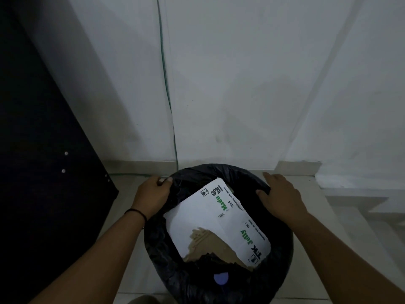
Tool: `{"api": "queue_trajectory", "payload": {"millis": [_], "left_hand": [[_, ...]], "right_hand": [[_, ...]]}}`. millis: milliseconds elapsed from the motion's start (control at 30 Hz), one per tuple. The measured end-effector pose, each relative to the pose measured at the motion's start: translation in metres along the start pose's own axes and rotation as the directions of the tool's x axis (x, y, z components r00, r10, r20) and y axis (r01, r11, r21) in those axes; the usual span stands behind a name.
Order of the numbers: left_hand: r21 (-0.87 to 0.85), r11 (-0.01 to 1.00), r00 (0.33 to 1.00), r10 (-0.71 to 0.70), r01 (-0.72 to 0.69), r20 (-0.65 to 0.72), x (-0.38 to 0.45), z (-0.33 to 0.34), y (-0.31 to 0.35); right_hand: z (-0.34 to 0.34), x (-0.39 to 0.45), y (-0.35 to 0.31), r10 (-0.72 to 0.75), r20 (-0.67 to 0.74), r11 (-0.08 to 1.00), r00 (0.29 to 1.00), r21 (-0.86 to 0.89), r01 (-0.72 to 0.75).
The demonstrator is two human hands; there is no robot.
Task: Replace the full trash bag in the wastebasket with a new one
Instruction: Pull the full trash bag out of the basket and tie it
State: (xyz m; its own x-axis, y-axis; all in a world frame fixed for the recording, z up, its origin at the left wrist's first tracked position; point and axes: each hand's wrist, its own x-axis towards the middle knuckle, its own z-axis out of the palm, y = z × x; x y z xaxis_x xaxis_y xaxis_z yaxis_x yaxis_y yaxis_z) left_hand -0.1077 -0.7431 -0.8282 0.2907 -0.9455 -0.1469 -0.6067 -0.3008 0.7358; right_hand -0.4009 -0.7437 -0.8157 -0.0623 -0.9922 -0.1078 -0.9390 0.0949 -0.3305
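Trash bag: the black trash bag (219, 279) sits in the lower centre of the frame, its edge folded over the wastebasket's rim; the basket itself is hidden.
Left hand: your left hand (151, 195) is at the rim's left edge, and its fingers pinch the bag's edge.
Right hand: your right hand (279, 195) is at the right edge, fingers curled over the plastic.
Contents: a white cardboard piece (215, 222) fills the opening.
Room: dark cabinet (43, 161) at left, wall (241, 84) just behind, floor (317, 216) free at right.
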Motion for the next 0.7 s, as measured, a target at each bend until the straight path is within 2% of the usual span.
{"api": "queue_trajectory", "payload": {"millis": [67, 133, 233, 300, 367, 433, 500, 533, 567, 600, 667, 700], "left_hand": [[0.060, 0.996, 0.998, 0.067, -0.068, 0.014, 0.005, 0.006, 0.001], [0.071, 0.990, 0.990, 0.128, -0.123, -0.059, 0.008, 0.012, -0.003], [0.041, 0.973, 0.942, 0.231, -0.228, -0.242, 0.007, 0.014, -0.003], [0.071, 0.936, 0.886, 0.350, -0.345, -0.305, 0.005, 0.013, 0.006], [0.103, 0.867, 0.832, 0.498, -0.488, -0.245, -0.001, 0.013, 0.016], [0.079, 0.805, 0.804, 0.592, -0.588, -0.051, -0.012, 0.012, 0.022], [0.033, 0.795, 0.794, 0.601, -0.606, 0.095, -0.018, 0.011, 0.022], [-0.004, 0.830, 0.825, 0.554, -0.557, 0.107, -0.017, 0.011, 0.023], [-0.084, 0.867, 0.863, 0.497, -0.491, 0.084, -0.014, 0.011, 0.021], [-0.113, 0.891, 0.897, 0.442, -0.440, -0.007, -0.010, 0.010, 0.020], [-0.027, 0.909, 0.892, 0.403, -0.417, -0.204, 0.002, 0.009, 0.014], [0.033, 0.917, 0.891, 0.395, -0.398, -0.223, 0.007, 0.010, 0.011]], "right_hand": [[0.006, 0.009, -0.002, -0.034, 0.046, 0.999, 0.998, 0.028, 0.033], [0.012, 0.015, -0.002, -0.060, 0.086, 0.996, 0.994, 0.072, 0.054], [0.020, 0.018, 0.003, -0.085, 0.017, 0.996, 0.996, 0.042, 0.085], [0.025, 0.019, 0.004, -0.111, -0.024, 0.994, 0.994, 0.009, 0.111], [0.027, 0.019, 0.005, -0.129, -0.044, 0.992, 0.991, -0.006, 0.129], [0.029, 0.020, 0.005, -0.129, -0.062, 0.992, 0.990, -0.026, 0.127], [0.031, 0.020, 0.006, -0.130, -0.077, 0.991, 0.988, -0.037, 0.127], [0.032, 0.020, 0.007, -0.132, -0.086, 0.991, 0.988, -0.033, 0.129], [0.033, 0.020, 0.007, -0.133, -0.091, 0.991, 0.987, -0.025, 0.131], [0.033, 0.020, 0.006, -0.130, -0.095, 0.991, 0.987, -0.013, 0.130], [0.033, 0.020, 0.004, -0.102, -0.090, 0.994, 0.991, 0.016, 0.104], [0.032, 0.021, 0.002, -0.083, -0.096, 0.996, 0.992, 0.006, 0.084]]}}
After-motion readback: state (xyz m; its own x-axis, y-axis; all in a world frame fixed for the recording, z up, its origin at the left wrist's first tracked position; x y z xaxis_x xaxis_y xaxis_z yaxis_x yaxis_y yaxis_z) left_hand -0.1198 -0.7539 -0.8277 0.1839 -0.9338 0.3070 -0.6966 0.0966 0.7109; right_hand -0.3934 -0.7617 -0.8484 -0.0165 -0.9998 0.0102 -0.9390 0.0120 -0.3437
